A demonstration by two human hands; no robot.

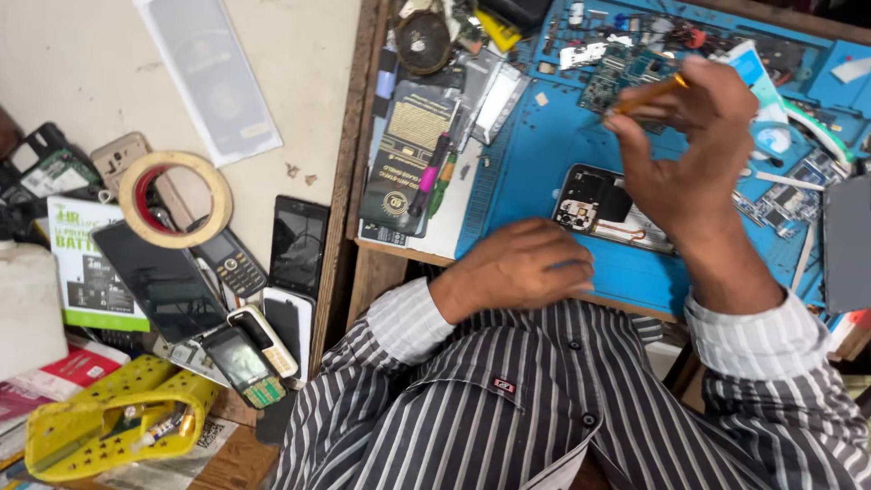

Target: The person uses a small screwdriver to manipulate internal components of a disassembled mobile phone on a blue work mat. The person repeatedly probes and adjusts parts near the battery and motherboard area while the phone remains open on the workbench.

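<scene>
Head view, looking down on a phone repair bench. Largest is the blue silicone work mat (544,172), which covers the wooden bench at right and carries loose circuit boards and small parts along its far edge. On the mat, near its front edge, lies the opened black smartphone with its back cover removed (599,207), long axis running left to right and tilted slightly down to the right, internal parts exposed. The left hand (522,265) rests at the mat's near edge, fingers curled loosely downward with nothing visibly held; it lies just beside the phone's near-left corner and is the nearer of the two hands to it. The right hand (694,150) is raised above the phone's right half, fingers pinched closed on a slim orange-handled tool (649,93), whose shaft points up and to the left, away from the phone; its tip cannot be made out. The phone therefore lies below and slightly left of the right hand, between the two hands. To the left of the mat lie a black and gold flat package (408,145) and, on the lower surface further left, a roll of tan masking tape (177,198), several old handsets (245,263) and a yellow perforated plastic basket (109,422).
</scene>
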